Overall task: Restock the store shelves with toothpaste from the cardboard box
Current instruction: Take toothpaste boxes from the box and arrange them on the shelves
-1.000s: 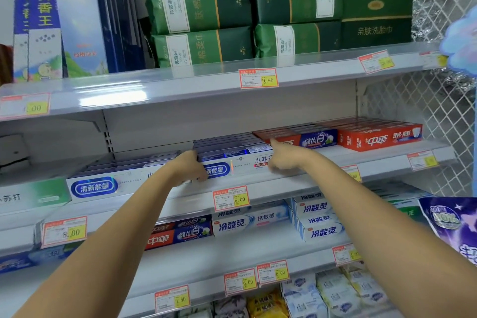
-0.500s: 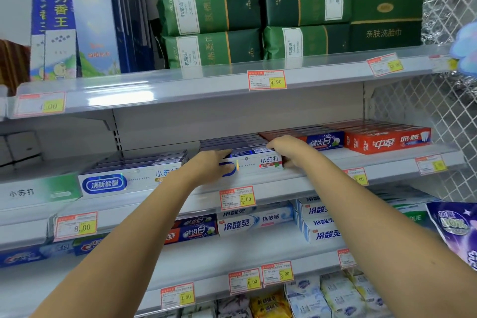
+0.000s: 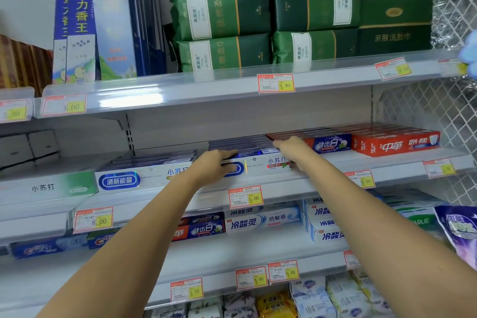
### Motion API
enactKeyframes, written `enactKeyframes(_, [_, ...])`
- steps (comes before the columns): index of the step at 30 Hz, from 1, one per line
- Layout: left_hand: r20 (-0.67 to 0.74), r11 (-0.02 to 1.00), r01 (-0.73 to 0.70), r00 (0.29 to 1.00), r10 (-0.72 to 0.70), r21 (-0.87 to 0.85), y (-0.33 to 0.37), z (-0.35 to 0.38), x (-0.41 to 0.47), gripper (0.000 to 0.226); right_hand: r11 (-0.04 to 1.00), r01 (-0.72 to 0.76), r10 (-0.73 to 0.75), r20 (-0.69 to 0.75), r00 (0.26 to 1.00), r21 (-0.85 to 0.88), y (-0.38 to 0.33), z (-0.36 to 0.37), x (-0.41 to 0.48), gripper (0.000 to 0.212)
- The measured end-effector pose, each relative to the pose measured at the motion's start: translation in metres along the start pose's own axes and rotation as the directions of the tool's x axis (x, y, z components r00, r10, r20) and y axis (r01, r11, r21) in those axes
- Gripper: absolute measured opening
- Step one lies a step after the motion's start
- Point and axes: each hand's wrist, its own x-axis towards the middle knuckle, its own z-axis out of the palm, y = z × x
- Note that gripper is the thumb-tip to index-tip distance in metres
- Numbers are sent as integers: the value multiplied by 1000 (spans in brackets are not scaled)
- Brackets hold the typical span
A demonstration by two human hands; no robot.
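A white and blue toothpaste box (image 3: 260,164) lies lengthwise at the front of the middle shelf (image 3: 397,165), topping a row of the same boxes. My left hand (image 3: 215,165) grips its left end, thumb on top and fingers curled over the front face. My right hand (image 3: 290,147) holds its right end, fingers bent over the top edge. More boxes of the same kind (image 3: 144,175) sit to the left. The cardboard box is out of view.
Red toothpaste boxes (image 3: 395,143) and a blue-and-red row (image 3: 330,143) fill the shelf's right side. Green tissue packs (image 3: 222,15) stack on the upper shelf. White toothpaste boxes (image 3: 260,222) line the lower shelf. A wire mesh panel (image 3: 423,116) closes the right end.
Both hands have closed in on the front white box: from touching its face a second ago, they now hold its two ends. The view has shifted slightly left and down.
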Motion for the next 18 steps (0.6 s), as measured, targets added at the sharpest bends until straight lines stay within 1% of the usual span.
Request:
enactKeyframes(2, [-62,1000,22,998,-21,11,0,2,-5,49,993,116,-118,-118,986,-24,4,-2,-7,42])
enactKeyframes(4, [-236,1000,-1,972,4,13,6,8,-21,47,959,272,-283,-229,931,-78,10,-5,-25,33])
enactKeyframes(6, [-434,991,-129,896,98,-43,19,17,-50,38,913,392,-408,-276,870,-113,22,-9,-53,19])
enactKeyframes(7, [-496,974,-210,857,142,-83,26,24,-69,30,897,422,-442,-273,855,-129,31,-9,-69,19])
enactKeyframes(8, [-519,951,-274,839,163,-144,32,34,-89,24,885,440,-465,-245,851,-152,42,-9,-85,23])
enactKeyframes(9, [-509,923,-310,846,158,-228,36,46,-111,22,874,450,-482,-198,854,-186,55,-8,-101,29])
enactKeyframes(11, [-426,872,-281,900,95,-401,39,81,-148,32,861,444,-471,-57,881,-246,87,-2,-128,41])
enactKeyframes(13, [-311,842,-187,950,25,-505,35,127,-177,41,878,387,-367,123,922,-282,122,9,-149,49])
enactKeyframes(15, [-176,823,-74,984,-31,-563,30,175,-206,44,891,315,-227,282,932,-326,162,25,-168,53])
enactKeyframes(16, [-101,812,-17,993,-52,-583,27,199,-219,43,899,279,-163,332,929,-338,183,34,-176,54])
enactKeyframes(18, [58,792,116,993,-101,-600,21,245,-247,38,905,212,-57,387,920,-369,231,54,-193,53])
